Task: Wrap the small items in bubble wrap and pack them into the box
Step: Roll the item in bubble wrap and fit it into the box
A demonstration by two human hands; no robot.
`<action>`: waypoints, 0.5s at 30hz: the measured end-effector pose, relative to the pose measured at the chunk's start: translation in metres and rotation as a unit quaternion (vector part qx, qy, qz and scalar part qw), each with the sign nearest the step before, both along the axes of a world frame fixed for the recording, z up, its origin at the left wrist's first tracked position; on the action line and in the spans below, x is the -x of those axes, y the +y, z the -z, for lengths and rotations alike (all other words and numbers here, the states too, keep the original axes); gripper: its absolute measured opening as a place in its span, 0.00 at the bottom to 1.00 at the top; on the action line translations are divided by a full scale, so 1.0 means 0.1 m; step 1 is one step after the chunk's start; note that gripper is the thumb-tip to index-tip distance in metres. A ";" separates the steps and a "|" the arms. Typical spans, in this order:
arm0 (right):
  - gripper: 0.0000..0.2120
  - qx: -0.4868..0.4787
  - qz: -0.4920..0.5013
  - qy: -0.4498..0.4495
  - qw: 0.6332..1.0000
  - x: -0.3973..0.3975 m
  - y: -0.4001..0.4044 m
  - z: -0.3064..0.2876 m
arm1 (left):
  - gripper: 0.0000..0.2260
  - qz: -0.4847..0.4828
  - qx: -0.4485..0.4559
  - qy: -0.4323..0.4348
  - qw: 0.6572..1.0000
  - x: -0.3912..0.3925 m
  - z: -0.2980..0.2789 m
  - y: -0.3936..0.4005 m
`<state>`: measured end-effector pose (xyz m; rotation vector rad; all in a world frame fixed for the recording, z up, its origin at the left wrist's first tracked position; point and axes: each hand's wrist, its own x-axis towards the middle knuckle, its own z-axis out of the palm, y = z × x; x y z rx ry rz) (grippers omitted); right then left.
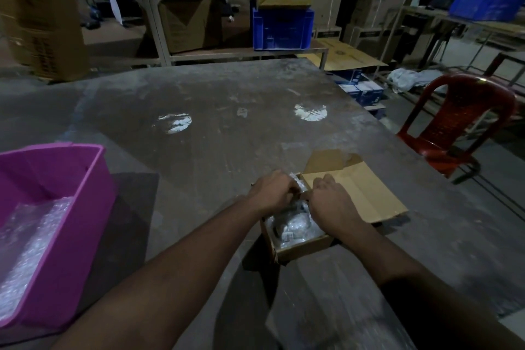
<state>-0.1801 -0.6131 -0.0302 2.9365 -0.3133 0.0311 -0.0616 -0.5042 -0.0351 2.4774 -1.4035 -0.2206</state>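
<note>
At nine o'clock a pink plastic tub [56, 179] sits on the grey, scuffed bench [227, 122], with a sheet of bubble wrap [31, 239] inside. Near centre, toward five o'clock, is a small brown cardboard box [301, 247], flaps open, holding bundles [292, 226] wrapped in shiny bubble film. The left hand [272, 193] and right hand [332, 202] meet over it, fingers curled down into the wrapping. A label on one bundle is unreadable. At three o'clock stands a red plastic chair [454, 125].
</note>
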 end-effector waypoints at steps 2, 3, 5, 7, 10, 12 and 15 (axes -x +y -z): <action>0.13 0.012 0.015 0.019 1.000 0.00 0.01 -0.01 | 0.15 0.002 0.002 -0.002 1.000 -0.01 0.01 -0.02; 0.14 0.022 0.024 0.030 0.999 0.00 0.02 -0.04 | 0.16 0.003 0.003 -0.004 1.000 -0.01 0.01 -0.02; 0.14 0.032 0.036 0.045 0.998 -0.02 0.03 -0.06 | 0.17 0.002 -0.002 -0.007 1.000 -0.03 0.01 -0.03; 0.14 0.030 0.046 0.061 0.997 -0.03 0.05 -0.08 | 0.17 0.000 -0.015 -0.004 1.000 -0.04 0.00 -0.04; 0.13 0.019 0.057 0.073 0.996 -0.05 0.05 -0.10 | 0.15 0.003 -0.042 -0.008 0.999 -0.05 -0.01 -0.08; 0.13 0.010 0.062 0.074 0.995 -0.06 0.05 -0.10 | 0.15 0.000 -0.065 -0.016 0.998 -0.05 -0.01 -0.12; 0.14 -0.002 0.073 0.079 0.994 -0.07 0.05 -0.10 | 0.13 -0.004 -0.100 -0.004 0.995 -0.06 0.00 -0.17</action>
